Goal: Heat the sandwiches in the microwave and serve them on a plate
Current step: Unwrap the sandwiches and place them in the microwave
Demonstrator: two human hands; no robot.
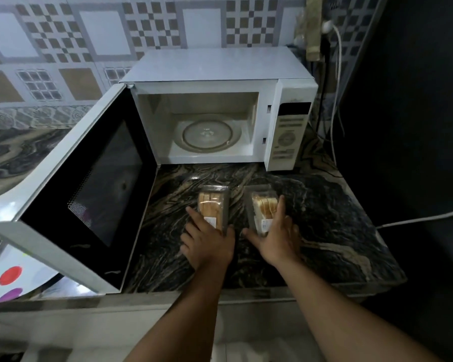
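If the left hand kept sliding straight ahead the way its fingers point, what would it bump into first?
The left hand already grips a sandwich pack. Pushed on toward the wall, it would probably reach the open microwave, about at the front edge of the cooking space, with bare counter between. Depth is hard to judge.
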